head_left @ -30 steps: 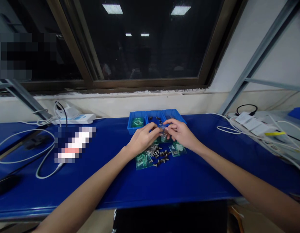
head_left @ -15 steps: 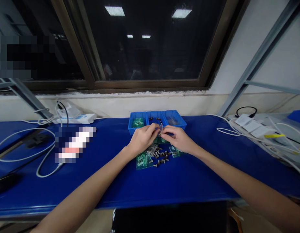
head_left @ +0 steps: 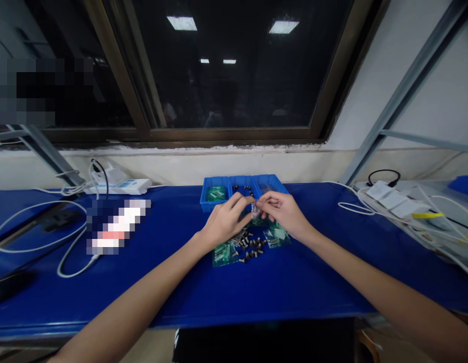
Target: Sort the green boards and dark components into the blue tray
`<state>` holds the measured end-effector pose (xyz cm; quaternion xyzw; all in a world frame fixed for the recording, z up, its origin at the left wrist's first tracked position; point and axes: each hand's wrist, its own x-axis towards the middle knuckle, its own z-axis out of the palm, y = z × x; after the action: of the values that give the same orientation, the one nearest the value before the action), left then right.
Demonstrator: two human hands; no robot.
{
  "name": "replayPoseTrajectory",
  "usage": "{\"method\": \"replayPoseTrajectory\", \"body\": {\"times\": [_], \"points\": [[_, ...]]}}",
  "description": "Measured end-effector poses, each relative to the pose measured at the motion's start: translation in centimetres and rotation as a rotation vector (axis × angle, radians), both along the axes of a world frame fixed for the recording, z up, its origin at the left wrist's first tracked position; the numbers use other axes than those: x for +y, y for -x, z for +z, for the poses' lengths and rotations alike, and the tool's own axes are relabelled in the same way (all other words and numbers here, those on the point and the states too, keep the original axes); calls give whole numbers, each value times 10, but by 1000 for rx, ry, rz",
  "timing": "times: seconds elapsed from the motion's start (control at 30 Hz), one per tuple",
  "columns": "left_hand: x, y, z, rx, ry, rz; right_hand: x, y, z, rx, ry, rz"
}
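Two hands (head_left: 225, 221) (head_left: 284, 213) pinch a clear plastic bag (head_left: 257, 209), any writing unreadable.

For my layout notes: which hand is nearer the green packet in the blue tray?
Left. The left hand sits just below the green packet, apart from it; the right hand is farther right.

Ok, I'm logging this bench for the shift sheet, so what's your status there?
Left hand and right hand pinching small clear bag together. Loose metal parts and green-printed bags below the hands. Blue divided tray just beyond.
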<state>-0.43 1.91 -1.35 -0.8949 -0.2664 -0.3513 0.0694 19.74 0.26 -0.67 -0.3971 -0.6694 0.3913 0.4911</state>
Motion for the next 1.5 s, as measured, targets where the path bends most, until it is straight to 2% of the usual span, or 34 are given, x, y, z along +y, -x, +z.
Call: {"method": "replayPoseTrajectory", "body": {"times": [0.1, 0.2, 0.3, 0.43, 0.53, 0.7, 0.8, 0.93, 1.0, 1.07, 1.13, 1.2, 1.33, 1.4, 1.5], "points": [[-1, -1, 0, 16, -89, 26, 2, 0, -1, -15, 30, 22], [0, -2, -1, -21, -96, 29, 3, -1, -3, -38, 32, 63], [2, -2, 0, -100, -34, -2, 2, -1, -3, -126, -5, 75], [4, -3, 4, -219, 60, -16, -4, 1, -1, -293, -139, -19], [2, -4, 8, -246, 132, -36, -6, 2, 0, -294, -193, -79], [1, -5, 12, -167, 232, -113, -2, -2, 1, -234, -224, -121], [6, 1, 14, -168, 225, -72, 0, -10, 9, -169, -308, -283], [14, 10, 16, -203, 155, 18, 6, -30, 22, -141, -542, -598], [16, 12, 17, -169, 135, 37, 14, -41, 22, -167, -587, -685], [15, 12, 16, -102, 121, 46, 25, -51, 16, -282, -576, -715], [13, 11, 14, -17, 108, 43, 35, -57, 8, -537, -542, -625], [11, 10, 12, 66, 102, 35, 41, -57, 1, -695, -530, -577], [8, 8, 10, 261, 110, 67, 30, -47, 6, -714, -609, -578], [8, 7, 11, 359, 107, 98, 15, -37, 13, -745, -591, -443], [9, 9, 14, 468, 111, 122, -8, -22, 16, -967, -516, -140]]}}
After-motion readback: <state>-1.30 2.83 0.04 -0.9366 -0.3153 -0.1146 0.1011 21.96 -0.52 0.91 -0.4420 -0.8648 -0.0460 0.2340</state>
